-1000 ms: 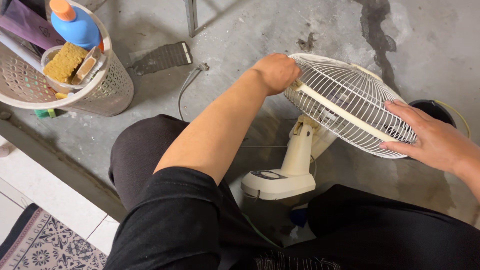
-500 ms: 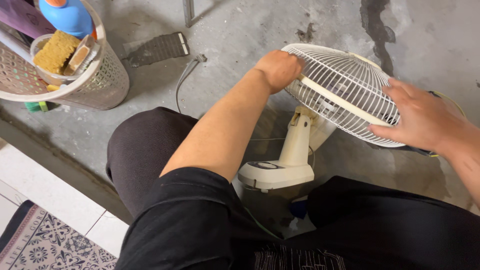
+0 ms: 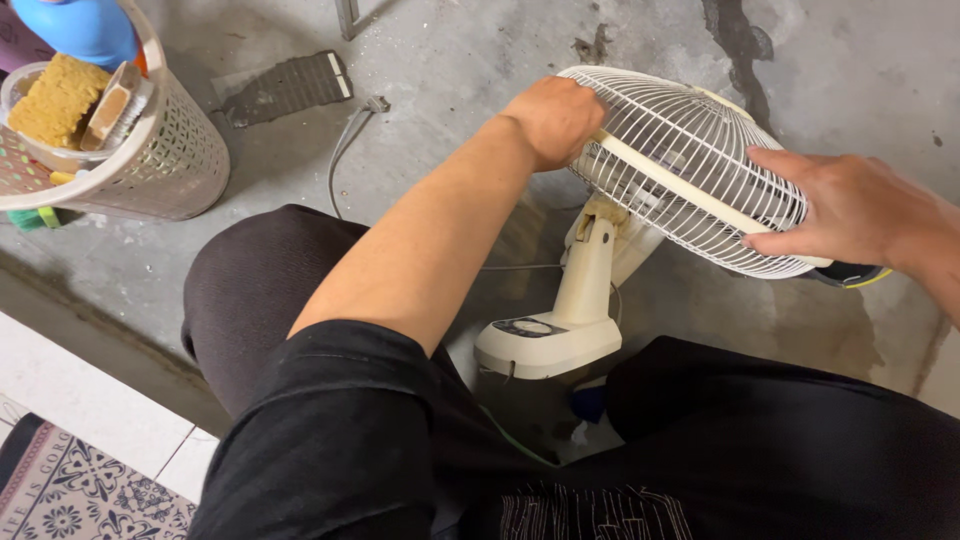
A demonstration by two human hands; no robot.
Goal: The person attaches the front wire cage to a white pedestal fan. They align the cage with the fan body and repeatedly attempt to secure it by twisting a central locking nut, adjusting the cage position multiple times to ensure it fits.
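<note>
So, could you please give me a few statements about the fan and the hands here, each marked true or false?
1. Both hands, left hand and right hand, touch the fan's wire guard. True.
2. The fan lies flat on the floor. False: it stands on its base.
3. A perforated basket sits at upper left. True.
4. The guard is black. False: it is white.

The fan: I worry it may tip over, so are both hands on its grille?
Yes, the left hand and right hand grip opposite edges of the white grille.
</note>
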